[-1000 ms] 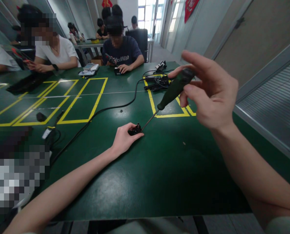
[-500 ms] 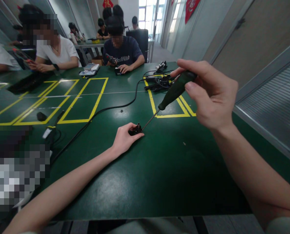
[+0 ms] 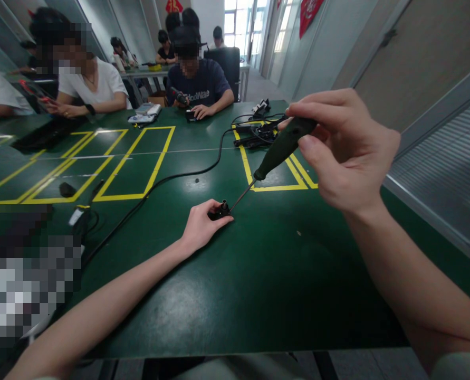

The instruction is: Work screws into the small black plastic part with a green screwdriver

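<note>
Between the thumb and fingers of my left hand point(image 3: 200, 228) is a small black part point(image 3: 223, 209) with a short round post standing up from it. That hand rests low over the green table point(image 3: 254, 279). My right hand point(image 3: 347, 150) is closed on the dark green handle of a screwdriver point(image 3: 279, 148), gripped near its butt end. The screwdriver slants down to the left, and its thin metal shaft reaches the right side of the black part. Where exactly the tip sits is too small to make out.
A black cable point(image 3: 185, 173) crosses the table to a pile of black parts point(image 3: 258, 134) at the back. Yellow tape marks rectangles point(image 3: 120, 197). A dark lump point(image 3: 67, 189) and a blurred-out object point(image 3: 25, 290) lie left. Across the table a person point(image 3: 203, 79) holds a tool.
My right hand has turned and shifted slightly to the right around the handle, and the screwdriver has tilted a little. My left hand and the black part stay put.
</note>
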Motion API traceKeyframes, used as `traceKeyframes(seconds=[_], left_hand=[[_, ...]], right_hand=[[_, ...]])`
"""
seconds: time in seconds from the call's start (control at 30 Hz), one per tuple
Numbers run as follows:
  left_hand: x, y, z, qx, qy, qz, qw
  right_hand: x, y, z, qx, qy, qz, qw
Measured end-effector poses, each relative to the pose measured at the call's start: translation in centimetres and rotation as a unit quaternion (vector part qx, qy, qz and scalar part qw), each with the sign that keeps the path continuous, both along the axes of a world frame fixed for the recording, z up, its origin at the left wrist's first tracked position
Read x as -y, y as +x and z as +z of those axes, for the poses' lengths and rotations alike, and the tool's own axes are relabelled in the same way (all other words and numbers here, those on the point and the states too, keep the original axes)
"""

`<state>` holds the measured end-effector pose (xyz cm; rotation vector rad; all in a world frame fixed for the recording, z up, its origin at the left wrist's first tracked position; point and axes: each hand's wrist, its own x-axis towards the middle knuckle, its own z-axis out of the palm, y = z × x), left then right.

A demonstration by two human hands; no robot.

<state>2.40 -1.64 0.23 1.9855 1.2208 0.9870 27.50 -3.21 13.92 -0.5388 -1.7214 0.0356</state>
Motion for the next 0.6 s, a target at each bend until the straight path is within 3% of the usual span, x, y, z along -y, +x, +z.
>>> traceKeyframes(seconds=[0.27,0.6], left_hand=[[-0.11,0.01,-0.33,-0.004,-0.003,0.004,1.000],[-0.01,0.00,0.01,0.001,-0.009,0.004,1.000]], right_hand=[[-0.10,-0.02,0.07,-0.014,0.019,-0.011,1.000],[0.76,-0.31,0.34,-0.012,-0.042,0.026,0.999]])
